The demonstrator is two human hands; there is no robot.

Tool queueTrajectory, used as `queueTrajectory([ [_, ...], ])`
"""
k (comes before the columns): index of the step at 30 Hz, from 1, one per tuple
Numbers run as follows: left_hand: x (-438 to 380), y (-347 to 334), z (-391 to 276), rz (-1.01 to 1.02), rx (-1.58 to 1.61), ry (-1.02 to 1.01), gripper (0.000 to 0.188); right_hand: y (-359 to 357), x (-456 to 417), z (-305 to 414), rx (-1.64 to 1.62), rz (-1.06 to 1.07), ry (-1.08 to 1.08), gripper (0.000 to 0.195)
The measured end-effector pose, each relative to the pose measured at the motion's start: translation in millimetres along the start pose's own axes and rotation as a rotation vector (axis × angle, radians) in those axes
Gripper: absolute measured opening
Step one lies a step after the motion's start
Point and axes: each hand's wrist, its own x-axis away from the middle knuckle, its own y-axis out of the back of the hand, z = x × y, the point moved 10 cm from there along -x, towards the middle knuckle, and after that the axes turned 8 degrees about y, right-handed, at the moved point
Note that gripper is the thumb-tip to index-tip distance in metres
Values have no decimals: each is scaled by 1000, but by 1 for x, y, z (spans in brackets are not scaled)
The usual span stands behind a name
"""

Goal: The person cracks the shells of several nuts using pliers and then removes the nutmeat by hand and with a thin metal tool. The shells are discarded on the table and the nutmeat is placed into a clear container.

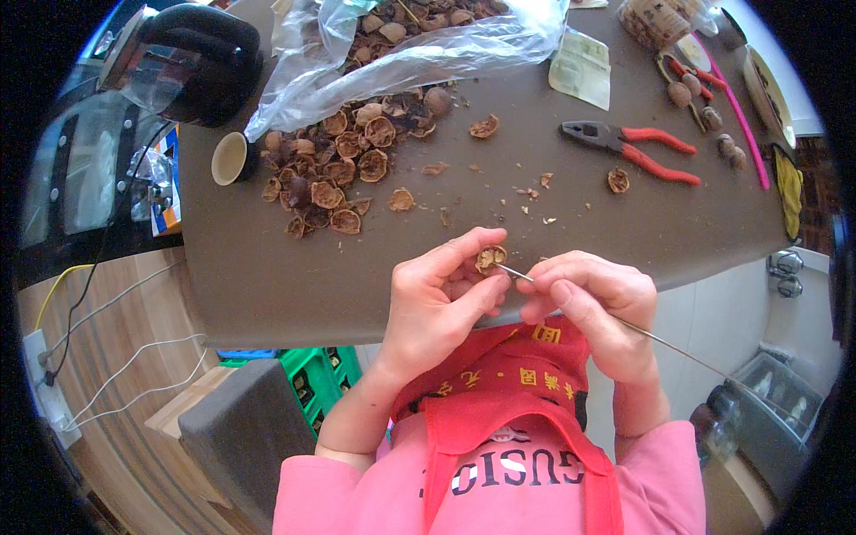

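Between the thumb and fingers of my left hand (435, 307) is a cracked half walnut (491, 259), its pale kernel facing up. My right hand (595, 307) grips a long thin metal pick (675, 348) whose front end meets the kernel. The pick's rear end reaches far out to the right. Both hands are just over the table's near edge, in front of a red apron (495, 368). Small shell and kernel crumbs (528, 192) lie on the table just beyond my hands.
Emptied walnut shells (328, 194) are heaped at the left, below a plastic bag (401, 73) of more shells. Red-handled pliers (628, 147) rest at the right, near several whole walnuts (712, 119), a pink stick (735, 114) and a bowl (769, 100). A small cup (231, 159) lies tipped at the left.
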Motion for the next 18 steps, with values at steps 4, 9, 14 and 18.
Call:
queueTrajectory([
  [4, 0, -3, -3, 90, 45, -11, 47, 1, -4, 1, 7, 4, 5, 15],
  [9, 1, -6, -4, 187, 32, 11, 45, 5, -6, 1, 14, 40, -59, 17],
  [14, 0, 0, 0, 139, 127, 74, 42, 7, -1, 2, -95, -6, -94, 16],
  [18, -1, 2, 0, 76, 81, 41, 41, 0, 0, 8, -59, 42, -37, 14],
])
